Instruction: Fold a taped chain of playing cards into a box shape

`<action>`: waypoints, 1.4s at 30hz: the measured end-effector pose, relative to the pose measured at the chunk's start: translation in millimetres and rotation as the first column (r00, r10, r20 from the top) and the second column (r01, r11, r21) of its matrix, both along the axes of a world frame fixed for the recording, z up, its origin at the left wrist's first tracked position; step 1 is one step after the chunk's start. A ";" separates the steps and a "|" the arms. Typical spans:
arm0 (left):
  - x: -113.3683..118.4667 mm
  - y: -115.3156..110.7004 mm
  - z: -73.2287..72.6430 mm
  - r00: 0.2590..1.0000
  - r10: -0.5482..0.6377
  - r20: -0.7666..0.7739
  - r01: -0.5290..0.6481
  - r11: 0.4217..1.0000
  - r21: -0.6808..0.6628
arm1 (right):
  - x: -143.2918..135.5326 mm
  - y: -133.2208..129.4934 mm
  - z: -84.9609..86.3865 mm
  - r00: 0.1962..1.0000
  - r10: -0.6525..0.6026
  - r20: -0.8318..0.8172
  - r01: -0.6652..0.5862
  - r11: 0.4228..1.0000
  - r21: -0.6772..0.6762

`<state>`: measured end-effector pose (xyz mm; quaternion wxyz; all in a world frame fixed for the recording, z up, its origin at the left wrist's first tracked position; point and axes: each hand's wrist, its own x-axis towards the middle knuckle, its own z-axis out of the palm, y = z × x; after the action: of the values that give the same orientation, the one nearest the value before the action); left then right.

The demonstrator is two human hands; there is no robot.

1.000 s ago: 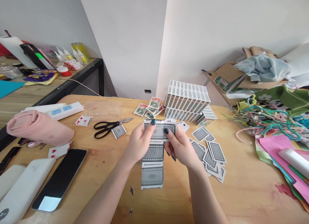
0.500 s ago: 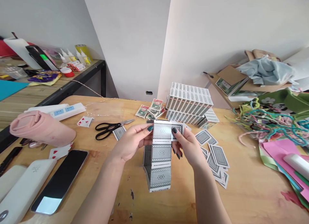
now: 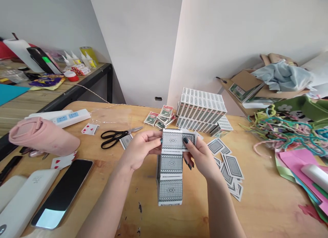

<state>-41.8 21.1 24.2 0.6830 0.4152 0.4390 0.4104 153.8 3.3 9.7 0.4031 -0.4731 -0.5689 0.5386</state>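
Observation:
A folded structure of patterned playing cards (image 3: pixel 171 166) hangs above the table, with three card backs facing me one below another. At its upper left edge, my left hand (image 3: pixel 143 147) grips it between thumb and fingers. My right hand (image 3: pixel 197 150) pinches a card (image 3: pixel 189 138) that sticks out sideways from the structure's top right. The fingers behind the cards are partly hidden. Loose face-down cards (image 3: pixel 232 166) lie to the right of my right hand. Black-handled scissors (image 3: pixel 115 137) rest on a card (image 3: pixel 125 141) at the left.
Stacked card boxes (image 3: pixel 201 106) stand at the back, beside a few loose boxes (image 3: pixel 166 111). A phone (image 3: pixel 64 193), a pink roll (image 3: pixel 46 135) and a power strip (image 3: pixel 73 117) lie left. Tangled yarn (image 3: pixel 287 130) and coloured sheets (image 3: pixel 297 162) are right.
The card structure has turned slightly, so less of its left side shows, and its lower end has shifted a little right. Both hands keep their hold.

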 end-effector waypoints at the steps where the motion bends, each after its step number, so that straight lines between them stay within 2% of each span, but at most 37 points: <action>1: 2.0 0.2 -1.7 0.997 0.080 -0.014 -0.080 0.997 0.012 | -0.3 0.0 -0.3 1.000 -0.019 -0.005 0.019 1.000 0.017; 3: 6.0 -0.2 -4.5 0.973 0.227 -0.037 -0.225 0.973 0.058 | -1.7 -0.1 -0.5 0.998 -0.058 -0.014 0.058 0.997 0.048; 6: 9.5 -2.9 -5.5 0.948 0.311 -0.067 -0.301 0.945 0.125 | -5.0 -1.2 -0.7 0.995 -0.095 -0.014 0.095 0.992 0.086; 9: 7.7 -7.1 -1.9 0.958 0.279 -0.061 -0.269 0.954 0.136 | -7.5 -3.5 -1.0 0.992 -0.121 0.022 0.117 0.983 0.139; 13: 3.8 -11.2 4.3 0.995 0.081 0.052 -0.086 0.991 0.106 | -8.8 -7.9 -0.4 0.975 -0.198 0.103 0.171 0.959 0.228; 15: 5.1 -11.6 4.6 0.998 0.041 0.039 -0.046 0.991 0.127 | -9.2 -9.8 0.7 0.967 -0.217 0.136 0.179 0.952 0.250; 20: 15.0 -9.1 -2.3 0.974 0.206 -0.092 -0.183 0.960 0.210 | -11.5 -11.0 3.2 0.979 -0.192 0.067 0.172 0.959 0.225; 26: 13.7 -5.8 -6.6 0.965 0.243 -0.093 -0.214 0.944 0.251 | -13.7 -10.8 0.2 0.985 -0.135 -0.108 0.150 0.978 0.148; 30: 10.7 -5.1 -8.2 0.964 0.250 -0.087 -0.219 0.938 0.268 | -15.3 -12.6 -0.4 0.980 -0.115 -0.164 0.132 0.987 0.095; 34: 11.2 -5.9 -8.5 0.955 0.274 -0.112 -0.238 0.936 0.259 | -14.0 -13.3 -0.3 0.982 -0.116 -0.150 0.127 0.990 0.063; 38: 12.1 -6.9 -5.4 0.968 0.231 -0.103 -0.198 0.945 0.261 | -5.6 -8.9 -1.9 0.989 -0.139 -0.052 0.145 0.979 0.143; 40: 12.6 -6.9 -3.6 0.978 0.192 -0.079 -0.168 0.956 0.242 | -1.5 -5.6 -2.6 0.975 -0.222 0.032 0.210 0.954 0.216; 42: 13.2 -6.8 -2.5 0.978 0.199 -0.060 -0.182 0.959 0.216 | -0.1 -3.1 -2.4 0.948 -0.317 0.033 0.298 0.917 0.266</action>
<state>-28.6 14.3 21.7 0.5745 0.4568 0.4585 0.5010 153.7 0.3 7.3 0.5189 -0.5202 -0.5673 0.3719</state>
